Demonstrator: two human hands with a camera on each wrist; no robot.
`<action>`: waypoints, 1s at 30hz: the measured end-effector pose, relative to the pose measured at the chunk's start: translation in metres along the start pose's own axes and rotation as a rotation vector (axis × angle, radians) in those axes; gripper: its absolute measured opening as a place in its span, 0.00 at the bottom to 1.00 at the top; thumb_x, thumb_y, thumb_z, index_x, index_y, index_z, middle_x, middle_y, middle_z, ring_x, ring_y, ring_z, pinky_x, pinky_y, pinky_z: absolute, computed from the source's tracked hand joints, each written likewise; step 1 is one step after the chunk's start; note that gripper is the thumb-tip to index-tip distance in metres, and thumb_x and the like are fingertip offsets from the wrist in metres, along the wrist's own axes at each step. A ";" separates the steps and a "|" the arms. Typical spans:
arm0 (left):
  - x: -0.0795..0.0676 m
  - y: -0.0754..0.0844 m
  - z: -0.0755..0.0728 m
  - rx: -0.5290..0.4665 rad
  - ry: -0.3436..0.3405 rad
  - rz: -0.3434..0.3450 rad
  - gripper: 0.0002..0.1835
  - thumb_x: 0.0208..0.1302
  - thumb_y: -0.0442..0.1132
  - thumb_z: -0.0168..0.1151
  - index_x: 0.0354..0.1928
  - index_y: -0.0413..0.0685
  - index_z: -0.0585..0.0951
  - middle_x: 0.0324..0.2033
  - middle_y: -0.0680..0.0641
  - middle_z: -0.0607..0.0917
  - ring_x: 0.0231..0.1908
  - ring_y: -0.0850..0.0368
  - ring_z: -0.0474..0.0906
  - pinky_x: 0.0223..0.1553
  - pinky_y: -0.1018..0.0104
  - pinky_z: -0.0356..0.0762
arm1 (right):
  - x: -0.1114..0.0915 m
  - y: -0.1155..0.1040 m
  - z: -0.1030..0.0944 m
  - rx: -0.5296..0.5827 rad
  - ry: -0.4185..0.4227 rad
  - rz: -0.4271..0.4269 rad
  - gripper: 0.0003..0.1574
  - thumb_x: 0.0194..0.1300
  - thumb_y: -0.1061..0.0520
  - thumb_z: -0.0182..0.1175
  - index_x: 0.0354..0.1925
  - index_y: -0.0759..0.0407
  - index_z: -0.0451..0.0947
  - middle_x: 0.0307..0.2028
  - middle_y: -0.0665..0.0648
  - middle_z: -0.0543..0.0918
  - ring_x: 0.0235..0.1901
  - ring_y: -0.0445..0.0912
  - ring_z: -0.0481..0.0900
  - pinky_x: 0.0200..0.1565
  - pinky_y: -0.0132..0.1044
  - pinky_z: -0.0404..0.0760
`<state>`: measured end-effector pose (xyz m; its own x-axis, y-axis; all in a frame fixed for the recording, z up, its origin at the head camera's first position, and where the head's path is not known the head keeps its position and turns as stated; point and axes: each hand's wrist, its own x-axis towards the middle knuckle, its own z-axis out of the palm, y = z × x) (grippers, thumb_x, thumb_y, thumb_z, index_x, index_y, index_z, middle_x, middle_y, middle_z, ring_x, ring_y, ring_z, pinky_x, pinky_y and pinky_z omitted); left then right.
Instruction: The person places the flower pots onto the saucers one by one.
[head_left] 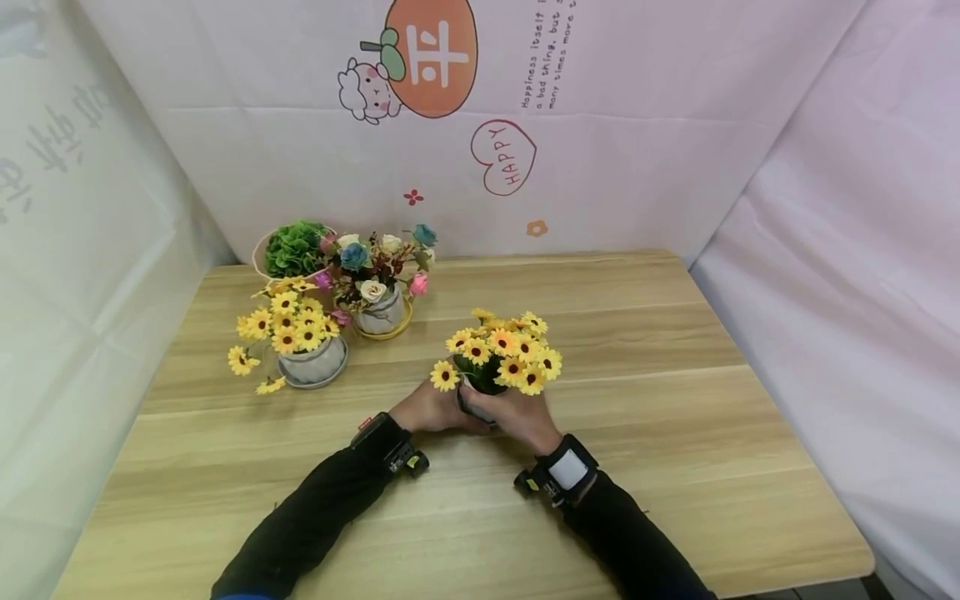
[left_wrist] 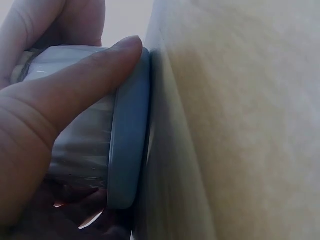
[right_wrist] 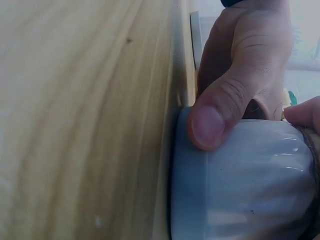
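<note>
A grey flowerpot (head_left: 474,406) with small yellow sunflower-like blooms (head_left: 510,350) stands near the middle of the table. My left hand (head_left: 433,408) grips it low on its left side. In the left wrist view, that thumb (left_wrist: 82,85) lies across the glossy pot wall (left_wrist: 82,145) and reaches the blue-grey saucer (left_wrist: 129,145) at its base. From the right, my right hand (head_left: 527,414) holds the pot higher up, close below the flowers. Its thumb (right_wrist: 306,112) shows at the pot's upper part in the right wrist view. The saucer sits right at the tabletop.
At the back left stand a second pot of yellow flowers (head_left: 311,364), a pot of mixed roses (head_left: 381,312) on a yellow saucer, and a green leafy plant (head_left: 296,248) in a pink-rimmed container. White printed cloth (head_left: 600,167) hangs around the wooden table (head_left: 660,350).
</note>
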<state>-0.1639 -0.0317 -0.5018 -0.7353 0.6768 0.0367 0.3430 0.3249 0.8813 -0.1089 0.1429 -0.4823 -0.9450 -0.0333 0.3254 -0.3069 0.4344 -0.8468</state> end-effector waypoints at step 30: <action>-0.038 0.023 0.033 0.492 0.189 0.117 0.51 0.65 0.28 0.70 0.77 0.17 0.47 0.72 0.18 0.64 0.76 0.26 0.60 0.76 0.36 0.63 | -0.020 0.015 -0.020 -0.234 -0.254 -0.093 0.59 0.49 0.65 0.82 0.74 0.64 0.65 0.69 0.63 0.76 0.72 0.59 0.72 0.72 0.59 0.72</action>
<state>-0.1093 -0.0285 -0.4986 -0.7523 0.6113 0.2458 0.6293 0.5561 0.5429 -0.0925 0.1681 -0.4927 -0.9214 -0.2921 0.2564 -0.3861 0.6125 -0.6898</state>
